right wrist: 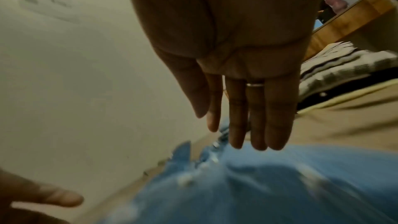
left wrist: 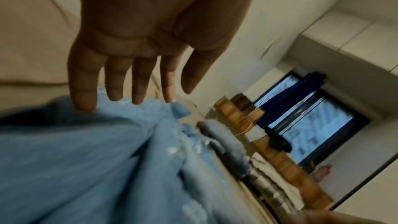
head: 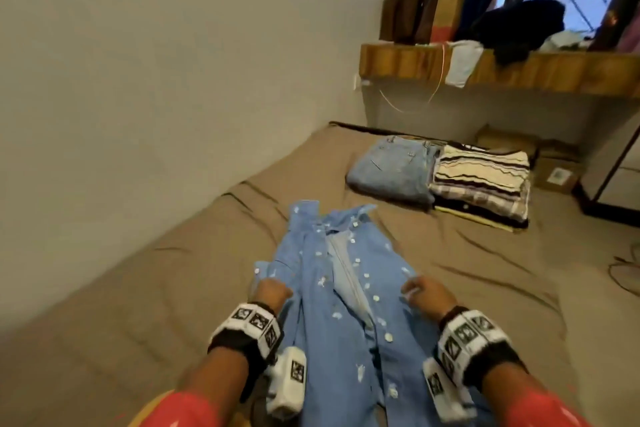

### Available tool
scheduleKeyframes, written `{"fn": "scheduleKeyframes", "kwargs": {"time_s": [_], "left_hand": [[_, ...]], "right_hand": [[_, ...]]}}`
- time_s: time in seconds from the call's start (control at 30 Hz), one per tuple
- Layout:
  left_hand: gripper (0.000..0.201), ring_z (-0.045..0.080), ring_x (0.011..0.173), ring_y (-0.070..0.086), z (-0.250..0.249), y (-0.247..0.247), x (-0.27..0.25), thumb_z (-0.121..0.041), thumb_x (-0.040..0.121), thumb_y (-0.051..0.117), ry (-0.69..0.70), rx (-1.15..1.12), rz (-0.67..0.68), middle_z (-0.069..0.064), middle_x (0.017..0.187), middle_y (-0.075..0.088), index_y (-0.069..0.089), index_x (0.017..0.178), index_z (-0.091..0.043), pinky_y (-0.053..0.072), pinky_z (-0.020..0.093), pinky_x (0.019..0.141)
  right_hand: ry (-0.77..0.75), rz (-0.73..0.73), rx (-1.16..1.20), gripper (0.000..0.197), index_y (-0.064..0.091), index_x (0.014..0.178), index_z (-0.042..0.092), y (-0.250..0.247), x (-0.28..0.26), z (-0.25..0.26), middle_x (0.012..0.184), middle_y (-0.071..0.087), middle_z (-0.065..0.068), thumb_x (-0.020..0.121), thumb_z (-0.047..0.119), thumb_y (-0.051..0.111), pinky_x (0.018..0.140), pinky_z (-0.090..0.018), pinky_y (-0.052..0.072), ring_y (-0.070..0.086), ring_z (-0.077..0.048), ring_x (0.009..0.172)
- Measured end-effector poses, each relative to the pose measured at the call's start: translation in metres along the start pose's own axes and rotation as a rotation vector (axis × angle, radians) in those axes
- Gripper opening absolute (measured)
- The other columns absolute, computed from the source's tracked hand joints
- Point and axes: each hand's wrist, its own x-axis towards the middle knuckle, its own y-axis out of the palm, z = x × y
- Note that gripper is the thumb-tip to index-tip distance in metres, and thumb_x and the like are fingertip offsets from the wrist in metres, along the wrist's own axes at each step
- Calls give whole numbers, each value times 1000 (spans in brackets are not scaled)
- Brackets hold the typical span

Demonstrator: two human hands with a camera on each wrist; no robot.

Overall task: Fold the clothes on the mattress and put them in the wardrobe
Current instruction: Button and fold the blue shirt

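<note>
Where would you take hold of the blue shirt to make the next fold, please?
Probably at its two long side edges. The blue shirt lies lengthwise on the mattress, front up, collar far from the person. The left hand is already at the left edge and the right hand at the right, both with fingers straight. Pinching each edge from outside would let the sides fold inward.

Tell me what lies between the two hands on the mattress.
The blue shirt lies between the left hand and the right hand, its buttoned front facing up. The head view shows this best.
</note>
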Motion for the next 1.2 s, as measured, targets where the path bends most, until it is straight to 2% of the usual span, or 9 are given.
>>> {"fn": "scheduleKeyframes", "kwargs": {"time_s": [0.13, 0.3, 0.53, 0.63, 0.73, 0.9, 1.03, 1.13, 1.2], "left_hand": [[66, 36, 118, 51, 29, 10, 18, 0, 82, 60, -12, 299, -100, 26, 130, 50, 31, 141, -2, 40, 36, 99], [31, 39, 107, 59, 14, -21, 35, -9, 88, 57, -52, 293, -235, 28, 117, 60, 57, 109, 14, 45, 39, 89], [36, 39, 121, 42, -2, -39, 6, -14, 83, 59, 39, 349, -540, 24, 127, 50, 56, 118, -6, 34, 42, 100], [22, 40, 107, 55, -4, 11, -20, 2, 84, 54, 211, -46, -376, 22, 100, 61, 63, 104, 4, 43, 35, 84], [24, 33, 83, 53, 2, 56, -46, 8, 86, 44, 157, -314, -238, 12, 72, 55, 62, 76, -5, 43, 40, 74], [37, 27, 65, 43, 41, 81, -66, 7, 85, 45, 100, -341, -259, 7, 57, 44, 54, 58, -18, 37, 38, 62], [39, 21, 48, 40, 67, 92, -87, 12, 86, 45, -42, -426, -153, 8, 57, 46, 56, 60, -14, 36, 23, 44], [24, 20, 48, 41, 79, 107, -98, 6, 84, 58, -100, -372, -52, 9, 58, 48, 51, 69, -11, 38, 20, 39], [25, 23, 55, 47, 83, 116, -96, -4, 78, 71, -82, -275, -61, 9, 59, 51, 51, 65, -12, 46, 26, 49]], "right_hand": [[252, -167, -180, 35, 56, 111, 11, 17, -8, -62, 119, 56, -22, 80, 27, 63, 89, -35, 44, 55, -36, 110], [212, -173, -145, 9, 53, 78, 18, -15, -5, -64, 98, 65, -17, 81, 17, 62, 76, -30, 42, 62, -30, 96], [104, -243, -316, 30, 60, 105, 7, -26, -23, -77, 109, 60, -25, 76, 10, 67, 83, -37, 42, 57, -38, 101], [-75, -331, -72, 16, 66, 82, 11, -8, -47, -74, 86, 67, -16, 77, -4, 62, 79, -40, 46, 64, -29, 82], [-109, -225, 56, 36, 52, 54, 22, 18, -70, -70, 49, 57, 4, 80, 0, 64, 65, -34, 49, 57, -4, 49], [-74, -91, -359, 42, 51, 76, 14, 55, -88, -47, 78, 61, -8, 83, 55, 56, 64, -32, 40, 59, -27, 79], [-62, -49, -472, 21, 60, 94, 6, 55, -90, -43, 100, 64, -16, 89, 25, 53, 74, -34, 44, 59, -33, 100], [-19, 1, -93, 36, 39, 56, 14, 44, -88, -61, 57, 49, -9, 83, 7, 60, 57, -32, 40, 61, -28, 68], [76, 68, 240, 45, 31, 54, 12, 42, -93, -71, 44, 40, -5, 82, -5, 61, 43, -28, 44, 54, -19, 40]]}}
